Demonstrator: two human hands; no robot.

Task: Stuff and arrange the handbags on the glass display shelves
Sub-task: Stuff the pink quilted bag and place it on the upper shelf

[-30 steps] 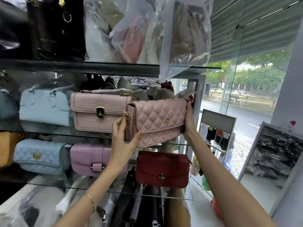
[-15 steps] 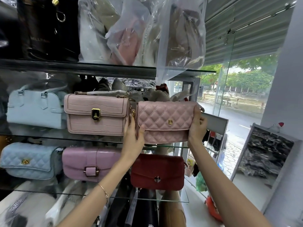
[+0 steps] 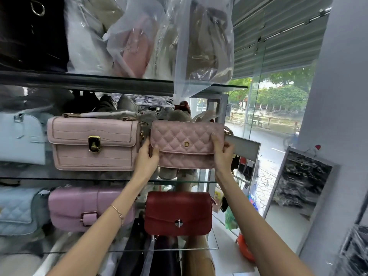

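Observation:
A pink quilted handbag [image 3: 185,143] with a gold clasp stands at the right end of the middle glass shelf [image 3: 111,179]. My left hand [image 3: 146,159] grips its lower left corner, thumb on the front. My right hand [image 3: 222,151] holds its right end, fingers laid over the flap. Just to its left stands a pink croc-textured handbag [image 3: 93,142] with a gold lock. Whether the quilted bag rests on the glass or hangs just above it is hidden by my hands.
A pale blue bag [image 3: 20,138] stands at the far left of the same shelf. Below are a lilac bag [image 3: 79,208], a red bag [image 3: 178,213] and a quilted blue bag [image 3: 16,210]. Plastic-wrapped bags [image 3: 201,44] crowd the top shelf. A glass wall [image 3: 256,116] is on the right.
The quilted bag has gone from tilted and held out in front to level in the shelf's right end beside the croc bag. My right hand slid from its back edge onto the flap.

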